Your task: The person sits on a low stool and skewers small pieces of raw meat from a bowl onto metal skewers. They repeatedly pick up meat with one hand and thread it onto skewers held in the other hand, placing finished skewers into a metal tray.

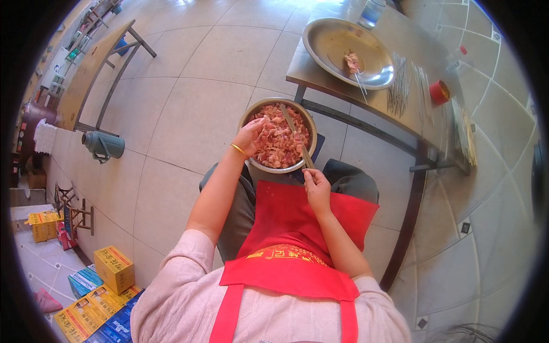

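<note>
A round metal bowl (314, 124) of cut raw meat (279, 150) stands low in front of me. My left hand (251, 137), with a gold-coloured bracelet at the wrist, is over the bowl's left side, its curled fingertips at pieces of meat; whether it grips one is not clear. My right hand (316, 184), at the bowl's near right rim, is closed on the lower ends of flat metal skewers (288, 118), which slant across the bowl; a piece of meat is on or against their middle. Skewered meat (351, 63) lies in a large metal basin (326, 38) on the table.
The metal-topped table (343, 92) at the right bears rows of metal skewers (399, 85), a red container (439, 92) and thin sticks (467, 137). A thermos flask (103, 145) is on the tiled floor at left. Boxes (113, 268) are stacked at lower left, near a small stool (81, 218).
</note>
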A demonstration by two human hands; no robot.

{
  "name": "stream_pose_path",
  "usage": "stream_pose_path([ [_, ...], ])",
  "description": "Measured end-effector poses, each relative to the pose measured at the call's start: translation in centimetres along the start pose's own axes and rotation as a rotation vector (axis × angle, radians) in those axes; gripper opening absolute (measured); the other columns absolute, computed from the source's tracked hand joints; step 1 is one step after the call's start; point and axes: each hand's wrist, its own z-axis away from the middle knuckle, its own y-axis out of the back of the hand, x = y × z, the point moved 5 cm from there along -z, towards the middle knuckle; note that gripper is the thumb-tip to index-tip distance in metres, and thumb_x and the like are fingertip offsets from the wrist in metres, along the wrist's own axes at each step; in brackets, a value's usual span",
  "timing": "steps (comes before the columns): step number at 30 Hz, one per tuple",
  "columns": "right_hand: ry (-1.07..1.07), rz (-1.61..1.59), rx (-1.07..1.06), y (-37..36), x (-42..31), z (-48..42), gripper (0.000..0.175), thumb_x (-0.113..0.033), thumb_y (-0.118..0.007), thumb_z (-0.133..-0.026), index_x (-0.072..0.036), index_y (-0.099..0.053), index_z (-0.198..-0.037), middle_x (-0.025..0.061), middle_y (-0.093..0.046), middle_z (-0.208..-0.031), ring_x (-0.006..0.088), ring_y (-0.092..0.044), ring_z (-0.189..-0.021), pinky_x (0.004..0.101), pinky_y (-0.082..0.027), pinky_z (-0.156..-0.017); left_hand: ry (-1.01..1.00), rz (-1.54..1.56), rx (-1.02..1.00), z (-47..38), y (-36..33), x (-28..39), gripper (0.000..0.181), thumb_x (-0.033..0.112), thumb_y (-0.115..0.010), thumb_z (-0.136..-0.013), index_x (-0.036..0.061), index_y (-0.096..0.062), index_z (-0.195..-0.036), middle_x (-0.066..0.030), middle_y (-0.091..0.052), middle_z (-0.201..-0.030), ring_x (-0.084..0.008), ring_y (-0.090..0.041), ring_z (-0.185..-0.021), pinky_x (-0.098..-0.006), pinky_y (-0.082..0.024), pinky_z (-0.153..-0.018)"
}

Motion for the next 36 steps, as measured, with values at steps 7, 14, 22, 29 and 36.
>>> stream_pose_path([
  [7,-0.016,-0.020,0.012,0.6,0.3,-0.3,0.017,-0.014,-0.056,-0.094,0.001,-0.061,-0.099,-0.0049,-0.050,-0.064,0.0019,-0.042,-0.054,0.0189,-0.033,-0.047,-0.027,-1.224,0.432,-1.6,4.7,-0.7,0.024,0.026,-0.062,-0.087,0.0040,-0.060,-0.097,-0.0089,-0.068,-0.088,-0.0201,-0.065,-0.077,-0.0323,-0.053,-0.069],
  [14,-0.011,-0.021,-0.015,0.2,0.4,-0.8,0.017,-0.014,-0.056,-0.094,0.002,-0.060,-0.098,-0.0056,-0.051,-0.066,0.0008,-0.042,-0.056,0.0185,-0.032,-0.048,-0.041,-1.638,0.463,-0.9,4.5,-1.2,0.038,0.027,-0.070,-0.077,-0.0024,-0.060,-0.099,-0.0158,-0.068,-0.083,-0.0249,-0.067,-0.080,-0.0350,-0.052,-0.073],
  [22,0.022,0.034,-0.006,-0.9,0.2,-1.2,0.017,-0.012,-0.059,-0.093,0.003,-0.061,-0.098,-0.0067,-0.054,-0.069,-0.0011,-0.040,-0.058,0.0179,-0.030,-0.049,-0.083,-1.486,0.383,-0.4,2.3,-0.9,0.035,0.032,-0.064,-0.083,0.0001,-0.066,-0.097,-0.0127,-0.069,-0.093,-0.0232,-0.065,-0.084,-0.0335,-0.050,-0.074],
  [29,0.083,0.071,0.015,-0.1,0.3,-1.2,0.017,-0.013,-0.059,-0.093,0.003,-0.061,-0.098,-0.0075,-0.051,-0.066,-0.0007,-0.038,-0.056,0.0189,-0.029,-0.048,0.016,-0.669,0.129,-0.8,2.1,-1.8,0.022,0.020,-0.055,-0.092,0.0032,-0.065,-0.102,-0.0035,-0.067,-0.096,-0.0115,-0.061,-0.084,-0.0237,-0.050,-0.070],
  [36,0.086,0.043,0.050,0.4,1.1,-1.5,0.015,-0.013,-0.057,-0.094,0.001,-0.061,-0.098,-0.0074,-0.050,-0.065,-0.0004,-0.038,-0.053,0.0173,-0.028,-0.046,-0.522,-0.734,0.201,-1.1,1.8,1.1,0.028,0.024,-0.061,-0.088,0.0035,-0.064,-0.107,-0.0078,-0.068,-0.093,-0.0205,-0.064,-0.081,-0.0296,-0.052,-0.077],
])
